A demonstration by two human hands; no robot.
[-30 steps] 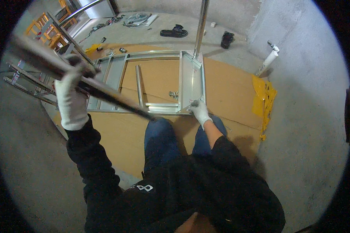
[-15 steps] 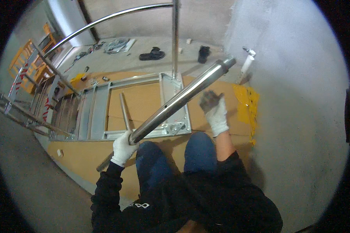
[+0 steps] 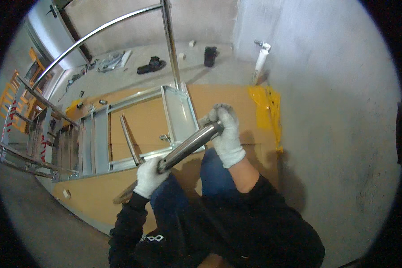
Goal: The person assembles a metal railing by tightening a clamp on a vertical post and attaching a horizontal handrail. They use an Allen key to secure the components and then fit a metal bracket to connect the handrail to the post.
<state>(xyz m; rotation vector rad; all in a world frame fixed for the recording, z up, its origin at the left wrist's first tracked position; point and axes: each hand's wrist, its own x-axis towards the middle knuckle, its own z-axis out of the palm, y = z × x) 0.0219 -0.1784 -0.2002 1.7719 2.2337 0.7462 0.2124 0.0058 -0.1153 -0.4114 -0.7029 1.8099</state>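
A shiny round metal tube slants up to the right in front of my knees. Around its lower end are the closed fingers of my left hand, in a white glove. My right hand, gloved too, is closed around the upper end, its fingers partly hiding that end. Beneath lies a metal frame with cross members, on cardboard. A thinner tube lies across the frame's opening, close to my left hand. Another bar end shows below that hand; I cannot tell what it joins.
A curved metal rail and an upright post rise from the frame. Yellow plastic lies at right, near a white pipe by the wall. Black sandals, a coiled cable and wooden chairs stand farther back.
My right hand, held open beside the tube before, now grips its upper end. The tube has come lower and closer. The view has shifted slightly to the right.
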